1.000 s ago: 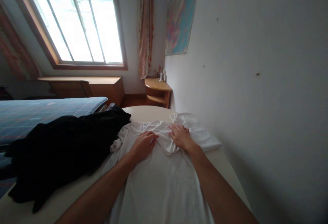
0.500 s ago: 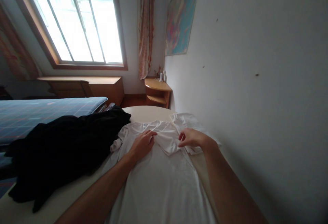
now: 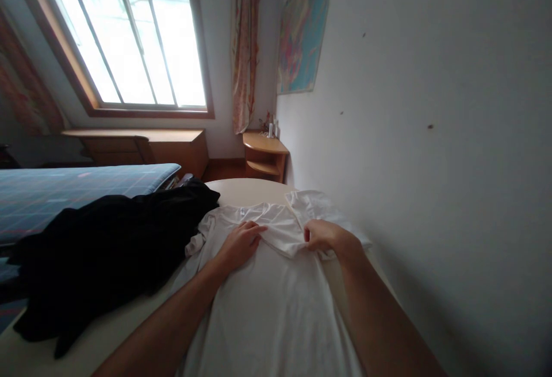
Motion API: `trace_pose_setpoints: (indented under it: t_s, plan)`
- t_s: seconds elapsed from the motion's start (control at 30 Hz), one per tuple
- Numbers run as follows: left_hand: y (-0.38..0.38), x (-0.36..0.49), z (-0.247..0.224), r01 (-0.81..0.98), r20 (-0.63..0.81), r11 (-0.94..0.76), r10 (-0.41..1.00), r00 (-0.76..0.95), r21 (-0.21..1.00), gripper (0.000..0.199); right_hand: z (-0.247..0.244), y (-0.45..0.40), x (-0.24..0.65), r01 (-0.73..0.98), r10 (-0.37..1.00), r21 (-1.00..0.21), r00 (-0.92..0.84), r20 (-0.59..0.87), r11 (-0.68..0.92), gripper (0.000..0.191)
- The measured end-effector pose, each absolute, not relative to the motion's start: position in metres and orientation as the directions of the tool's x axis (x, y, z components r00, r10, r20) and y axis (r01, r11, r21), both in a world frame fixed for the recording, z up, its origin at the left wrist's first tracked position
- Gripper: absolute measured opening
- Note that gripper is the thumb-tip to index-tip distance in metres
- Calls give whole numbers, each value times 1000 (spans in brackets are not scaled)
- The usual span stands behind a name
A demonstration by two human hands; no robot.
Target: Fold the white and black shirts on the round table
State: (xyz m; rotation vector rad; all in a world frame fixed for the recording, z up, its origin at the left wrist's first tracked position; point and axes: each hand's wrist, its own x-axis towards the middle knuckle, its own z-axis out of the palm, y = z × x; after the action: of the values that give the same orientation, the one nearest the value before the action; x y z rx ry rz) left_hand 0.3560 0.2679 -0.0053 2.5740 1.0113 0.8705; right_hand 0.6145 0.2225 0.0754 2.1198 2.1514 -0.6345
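Note:
A white T-shirt point(image 3: 276, 302) lies spread on a cream tabletop, its collar at the far end and one sleeve folded inward over the chest. My left hand point(image 3: 241, 243) rests on the shirt's upper chest, fingers stretched out at the edge of the folded sleeve. At the sleeve's right corner, my right hand point(image 3: 326, 235) is closed in a pinch on the white fabric; its fingertips are partly hidden. More white cloth point(image 3: 317, 203) is bunched beyond the right hand, near the wall.
A black garment point(image 3: 116, 250) lies heaped to the left, by a blue plaid mattress point(image 3: 86, 184). The round tabletop point(image 3: 245, 190) shows behind the shirt. A plain wall point(image 3: 431, 204) borders the right side. A corner shelf point(image 3: 265, 144) and a wooden desk point(image 3: 172, 138) stand beyond.
My right hand has closed its fingers on the sleeve's corner, which is now pulled slightly right and flatter. My left hand stays in nearly the same place.

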Motion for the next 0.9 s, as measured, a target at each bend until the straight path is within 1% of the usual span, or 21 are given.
trace_pose_setpoints:
  t_s: [0.13,0.2,0.27,0.37,0.43,0.5,0.53,0.57,0.67,0.73,0.8,0.9]
  plan:
    - [266,356,-5,536,436,-745,667,604,397,35,80,218,618,983,929,-169,2,-369,-69,15]
    - [265,355,-5,538,424,-748,663,617,387,31,82,217,615,984,928,-162,2,-374,-68,15]
    - [264,355,-6,519,419,-763,646,638,386,29,85,218,608,984,941,-169,-5,-338,-55,17]
    - [262,355,-4,460,427,-797,600,676,392,27,83,224,593,980,978,-197,-32,-205,-10,30]
    - [260,354,-1,439,431,-810,581,690,390,25,74,230,581,963,991,-250,-117,-60,99,40]
    - [258,354,1,431,426,-820,566,706,375,25,57,237,571,928,971,-289,-226,74,237,48]
    - [257,353,1,432,421,-825,560,714,365,27,47,240,567,914,959,-292,-262,109,283,51]
    - [256,353,1,443,410,-823,563,718,356,32,37,242,564,910,955,-288,-277,111,297,53]
    - [254,352,-2,552,343,-760,649,679,343,55,12,247,559,940,976,-262,-210,57,218,56]
    - [254,352,-5,653,277,-681,732,622,331,64,5,248,557,959,990,-244,-135,51,143,59]
    - [255,354,-6,735,225,-608,794,565,299,65,4,248,556,969,995,-231,-77,60,89,61]
    - [256,356,-7,825,198,-507,860,470,249,58,8,246,553,970,997,-235,-59,42,67,64]
